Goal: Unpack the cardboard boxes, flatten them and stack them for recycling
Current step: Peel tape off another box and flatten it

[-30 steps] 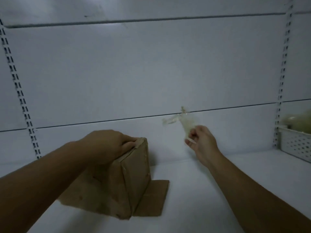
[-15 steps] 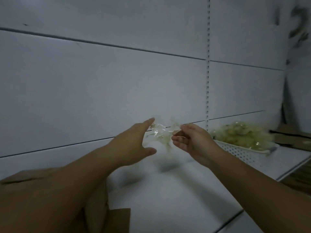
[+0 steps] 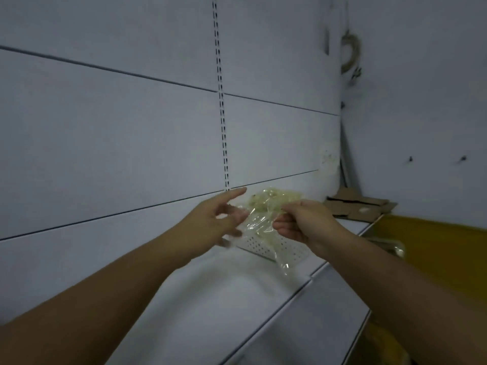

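Observation:
A crumpled strip of clear packing tape (image 3: 259,225) hangs between my hands above the white shelf (image 3: 210,306). My right hand (image 3: 303,222) pinches its right end with closed fingers. My left hand (image 3: 220,219) has its fingers spread, and the fingertips touch the tape's left side. Behind the tape stands a white perforated basket (image 3: 287,252) filled with more balled-up clear tape (image 3: 279,197). Flattened cardboard pieces (image 3: 361,205) lie stacked at the shelf's far right end. The box I held earlier is out of view.
The white slotted back wall (image 3: 224,114) rises right behind the shelf. A yellow surface (image 3: 434,248) lies beyond the shelf's right edge, with a side wall (image 3: 421,101) above it.
My left hand let go of the cardboard box and came up to the tape. My view swung right, so the box left the frame and the basket and flat cardboard came in.

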